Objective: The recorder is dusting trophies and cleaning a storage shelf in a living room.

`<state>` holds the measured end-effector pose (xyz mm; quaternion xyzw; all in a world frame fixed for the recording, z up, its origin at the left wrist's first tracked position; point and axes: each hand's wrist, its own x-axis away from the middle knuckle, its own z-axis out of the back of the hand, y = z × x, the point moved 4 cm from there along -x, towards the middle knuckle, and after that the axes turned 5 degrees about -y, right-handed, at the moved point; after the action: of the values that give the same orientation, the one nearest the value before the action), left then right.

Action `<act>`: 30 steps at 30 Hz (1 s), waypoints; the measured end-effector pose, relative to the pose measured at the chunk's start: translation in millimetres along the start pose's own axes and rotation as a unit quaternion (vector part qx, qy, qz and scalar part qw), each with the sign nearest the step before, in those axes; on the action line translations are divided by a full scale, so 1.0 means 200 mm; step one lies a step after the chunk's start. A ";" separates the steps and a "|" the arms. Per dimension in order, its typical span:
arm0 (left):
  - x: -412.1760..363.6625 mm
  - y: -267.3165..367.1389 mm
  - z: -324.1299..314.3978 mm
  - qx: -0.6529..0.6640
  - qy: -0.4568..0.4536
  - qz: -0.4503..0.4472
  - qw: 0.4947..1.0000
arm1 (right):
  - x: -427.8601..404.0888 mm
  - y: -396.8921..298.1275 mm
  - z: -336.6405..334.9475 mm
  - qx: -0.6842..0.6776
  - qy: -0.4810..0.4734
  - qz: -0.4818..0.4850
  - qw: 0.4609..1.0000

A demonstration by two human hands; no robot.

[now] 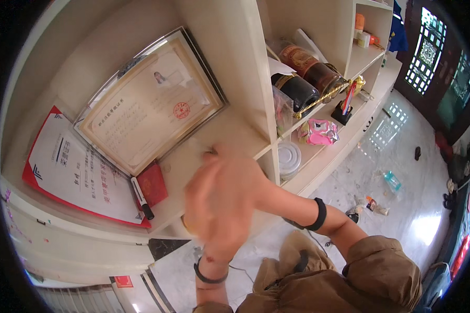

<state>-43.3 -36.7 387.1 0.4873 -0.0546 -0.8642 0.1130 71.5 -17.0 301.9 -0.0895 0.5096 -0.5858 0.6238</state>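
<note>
My left hand (223,225) and my right hand (235,176) meet and overlap before a cream shelf compartment (207,133). Both are blurred; whether anything lies between the fingers cannot be made out. Beyond them, a framed certificate (145,105) with a red stamp leans against the compartment's back. Left of it rests an open certificate sheet (78,168) on a red backing, bearing writing. A white marker pen with a black cap (141,197) lies at that sheet's edge, beside a small red booklet (153,184). A yellow object (188,225) is mostly hidden behind my left hand.
Right of the divider (254,70), shelves hold dark bottles (297,92), a small trophy (342,111), a pink packet (319,132) and round clear plastic lids (289,159). Orange-capped containers (363,35) stand farther off. A teal item (392,180) and litter (376,206) lie on the shiny floor.
</note>
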 end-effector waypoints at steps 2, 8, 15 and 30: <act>0.07 -0.03 0.22 0.038 0.099 0.001 0.994 | 0.01 0.01 0.01 0.159 -0.016 -0.016 0.987; 0.15 -0.17 0.51 0.110 0.380 0.195 0.898 | -0.14 0.04 -0.03 0.347 -0.018 0.112 0.931; 0.24 -0.23 0.58 0.171 0.418 0.207 0.868 | -0.33 0.27 0.04 0.320 -0.143 -0.081 0.933; 0.38 -0.23 0.62 0.144 0.426 0.200 0.871 | 0.07 -0.07 0.13 0.518 0.015 -0.060 0.853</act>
<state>-193.4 -13.8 377.9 0.7975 -0.2216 -0.5144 0.2241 79.1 -45.2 316.4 0.2249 0.1351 -0.8027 0.5356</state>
